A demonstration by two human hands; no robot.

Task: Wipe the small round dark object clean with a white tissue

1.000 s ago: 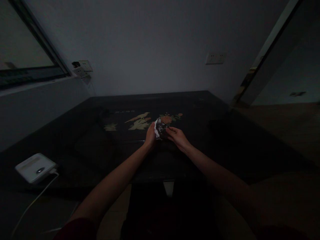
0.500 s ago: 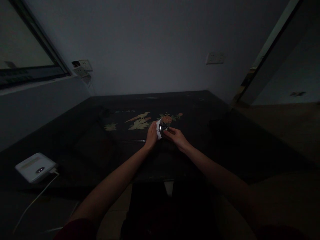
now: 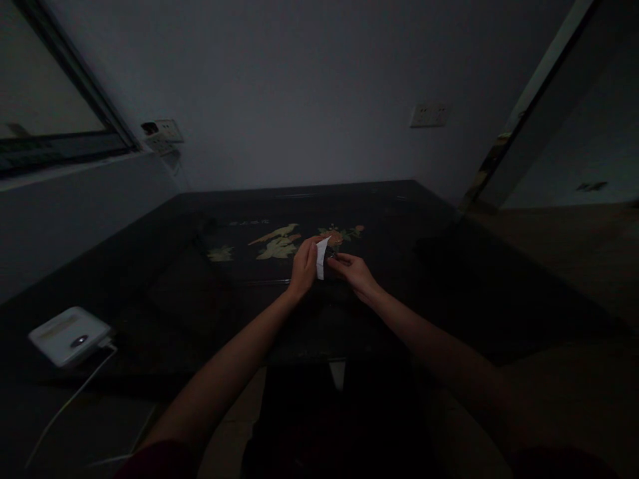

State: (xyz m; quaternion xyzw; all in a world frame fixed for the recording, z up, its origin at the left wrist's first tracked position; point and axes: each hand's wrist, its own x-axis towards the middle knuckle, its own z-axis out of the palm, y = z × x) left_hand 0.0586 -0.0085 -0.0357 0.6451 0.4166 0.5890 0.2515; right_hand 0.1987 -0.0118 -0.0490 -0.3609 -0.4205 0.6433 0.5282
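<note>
Both my hands meet over the middle of a dark table (image 3: 449,279) painted with pale birds and flowers (image 3: 279,245). My left hand (image 3: 303,267) is closed around a small white folded piece, paper or wrapper (image 3: 321,257), which stands on edge between the hands. My right hand (image 3: 349,271) pinches the same piece from the right, and a small dark thing shows at its fingertips, too dim to name. The room is very dark.
A white box-shaped device (image 3: 68,336) with a white cable (image 3: 74,396) lies at the table's near left corner. Wall sockets (image 3: 162,135) sit at the back left and another socket plate (image 3: 430,115) on the far wall. A window (image 3: 44,126) is on the left.
The shiny crumpled wrapper seen between the hands a second ago now shows as a narrow white folded strip. The hands have closed in slightly and stayed in the same spot.
</note>
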